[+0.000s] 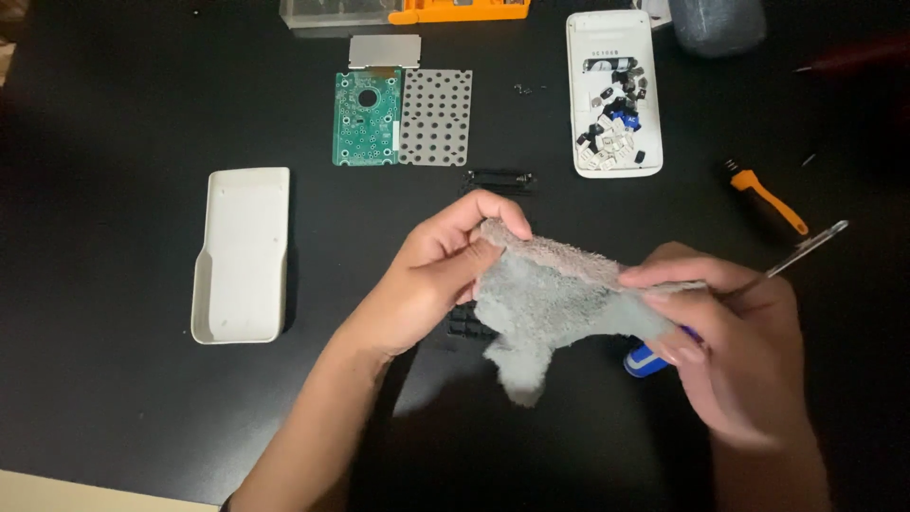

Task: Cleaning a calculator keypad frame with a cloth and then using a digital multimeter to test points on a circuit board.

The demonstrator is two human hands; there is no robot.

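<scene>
On the left of the black worktop point(114, 398) a white cover point(242, 254) lies hollow side up, well apart from the hands and in little danger. Further back sit a green board point(365, 118) and a dotted grey sheet point(435, 117), side by side and touching; a sweeping sleeve or a trailing edge of fabric could drag them.

The left hand point(431, 275) pinches one corner of a grey cloth point(555, 303) between thumb and fingers point(493, 213), pressed together on the fabric. The cloth is held above the worktop between both hands, its lower edge hanging over a dark keyed part point(469, 325) that it mostly hides. If the cloth drops lower, its pile could snag that part and shift it.

The right hand point(730, 337) pinches the other end of the cloth with its fingers flat and pressed together, and also holds a blue-handled screwdriver point(806, 248) whose shaft points up and right. Doing both at once, the grip on the tool looks loose; it could slip.

Behind, a white shell point(614, 95) holds loose small keys, with tiny screws point(526, 89) on the worktop beside it. A knock would scatter them against the dark surface. An orange brush point(770, 201) lies at the right.
</scene>
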